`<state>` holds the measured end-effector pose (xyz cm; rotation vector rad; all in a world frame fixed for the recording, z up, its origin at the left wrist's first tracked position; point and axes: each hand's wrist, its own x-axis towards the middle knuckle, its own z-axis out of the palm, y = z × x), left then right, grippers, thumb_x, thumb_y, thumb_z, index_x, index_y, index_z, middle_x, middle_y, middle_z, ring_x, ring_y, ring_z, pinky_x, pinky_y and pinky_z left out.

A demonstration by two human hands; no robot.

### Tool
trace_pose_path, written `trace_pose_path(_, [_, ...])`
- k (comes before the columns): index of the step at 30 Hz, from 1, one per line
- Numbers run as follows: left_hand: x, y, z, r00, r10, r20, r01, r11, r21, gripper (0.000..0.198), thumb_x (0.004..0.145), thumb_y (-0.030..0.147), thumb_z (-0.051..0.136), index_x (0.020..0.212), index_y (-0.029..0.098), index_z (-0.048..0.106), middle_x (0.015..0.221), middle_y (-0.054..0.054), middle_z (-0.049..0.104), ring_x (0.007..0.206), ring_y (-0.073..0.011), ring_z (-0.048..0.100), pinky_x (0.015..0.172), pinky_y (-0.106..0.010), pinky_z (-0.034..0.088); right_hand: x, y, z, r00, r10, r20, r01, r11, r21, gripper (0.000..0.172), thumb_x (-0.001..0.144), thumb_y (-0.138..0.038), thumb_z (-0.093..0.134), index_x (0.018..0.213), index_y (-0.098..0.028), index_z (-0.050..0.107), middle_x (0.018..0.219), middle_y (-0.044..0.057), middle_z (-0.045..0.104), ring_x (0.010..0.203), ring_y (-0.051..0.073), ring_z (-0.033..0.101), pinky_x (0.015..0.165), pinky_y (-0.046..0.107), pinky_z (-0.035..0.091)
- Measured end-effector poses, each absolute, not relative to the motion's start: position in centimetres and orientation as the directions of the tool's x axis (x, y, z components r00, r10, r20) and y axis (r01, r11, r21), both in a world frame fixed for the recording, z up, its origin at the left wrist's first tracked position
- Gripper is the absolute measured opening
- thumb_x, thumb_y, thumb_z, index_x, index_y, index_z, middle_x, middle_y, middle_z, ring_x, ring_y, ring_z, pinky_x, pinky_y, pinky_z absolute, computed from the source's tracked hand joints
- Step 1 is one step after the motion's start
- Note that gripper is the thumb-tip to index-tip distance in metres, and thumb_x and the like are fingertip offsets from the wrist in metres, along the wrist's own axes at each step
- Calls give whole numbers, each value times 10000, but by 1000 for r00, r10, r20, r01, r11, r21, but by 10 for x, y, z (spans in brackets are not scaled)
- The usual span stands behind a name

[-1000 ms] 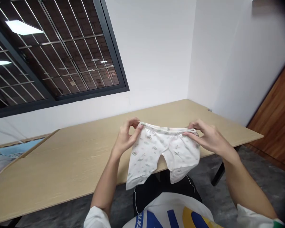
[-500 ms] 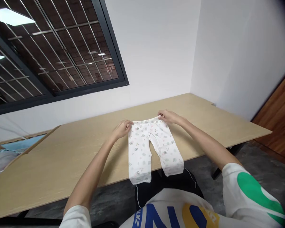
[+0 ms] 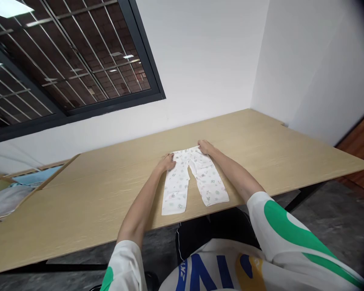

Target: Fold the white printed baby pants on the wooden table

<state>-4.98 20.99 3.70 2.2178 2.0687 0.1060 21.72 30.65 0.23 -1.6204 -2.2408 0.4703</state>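
Pale table (image 3: 109,194), barred window (image 3: 91,48) behind, cloths (image 3: 6,201) at left; left hand (image 3: 167,162), right hand (image 3: 205,147) clamped on white pants (image 3: 177,186)

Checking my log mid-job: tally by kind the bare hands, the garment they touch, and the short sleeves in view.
Bare hands: 2 (left hand, right hand)
Small white printed pants: 1
Short sleeves: 2 (left sleeve, right sleeve)
Total: 5
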Motion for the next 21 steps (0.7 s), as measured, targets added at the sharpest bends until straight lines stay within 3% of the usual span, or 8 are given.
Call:
trace_pose_path(2, [-42, 207, 38, 52, 999, -16, 992, -50, 119, 468, 989, 398, 651, 1399, 185, 575, 1473, -135, 557, 1303, -302, 580, 1083, -553, 507, 216, 311, -6, -279, 957, 78, 843, 282, -458, 255, 1011, -174, 523, 1231, -157, 650, 1297, 189, 660, 1136, 274, 629, 901, 321, 459])
trace_pose_path(6, [-7, 188, 46, 50, 999, 1, 992, -50, 115, 442, 1005, 289, 542, 1397, 85, 545, 1568, -267, 443, 1437, -401, 442, 1169, -564, 365, 218, 316, -18, -248, 964, 93, 839, 262, -477, 309, 1002, -184, 552, 1294, -132, 639, 1390, 207, 619, 1235, 283, 587, 979, 331, 436])
trace_pose_path(8, [22, 167, 46, 124, 992, -23, 983, -120, 139, 401, 1016, 319, 492, 1330, 87, 584, 1475, -262, 547, 1371, -377, 517, 1136, -510, 393, 219, 320, -22, -223, 970, 93, 837, 239, -492, 334, 1000, -209, 576, 1316, -117, 630, 1401, 206, 619, 1233, 272, 588, 982, 316, 433])
trace_pose_path(10, [56, 137, 39, 248, 963, -102, 955, -226, 192, 365, 985, 451, 553, 1166, 156, 668, 1235, -181, 712, 1145, -325, 665, 1001, -433, 491, 220, 324, -25, -198, 977, 84, 835, 213, -508, 317, 998, -234, 590, 1283, -110, 650, 1340, 190, 663, 1182, 252, 613, 950, 291, 441])
trace_pose_path(13, [105, 87, 18, 414, 893, -179, 891, -357, 279, 421, 878, 634, 654, 906, 216, 700, 938, -95, 761, 901, -293, 717, 864, -397, 534, 220, 328, -27, -172, 982, 73, 831, 184, -524, 251, 1000, -249, 586, 1175, -107, 695, 1178, 162, 731, 1060, 230, 646, 883, 274, 452])
trace_pose_path(16, [136, 51, -4, 556, 830, -40, 786, -510, 350, 435, 888, 624, 642, 777, 205, 683, 818, -126, 735, 864, -350, 721, 877, -483, 534, 220, 326, -29, -157, 983, 99, 825, 186, -533, 233, 1000, -241, 573, 1149, -108, 694, 1141, 151, 734, 1008, 219, 635, 872, 280, 452])
trace_pose_path(21, [145, 40, -11, 519, 855, -21, 770, -457, 445, 252, 859, 425, 728, 743, 206, 683, 816, -139, 725, 876, -370, 725, 901, -520, 535, 221, 317, -29, -155, 973, 168, 801, 224, -555, 185, 1002, -219, 552, 1108, -144, 685, 1170, 133, 716, 1028, 209, 601, 918, 290, 441])
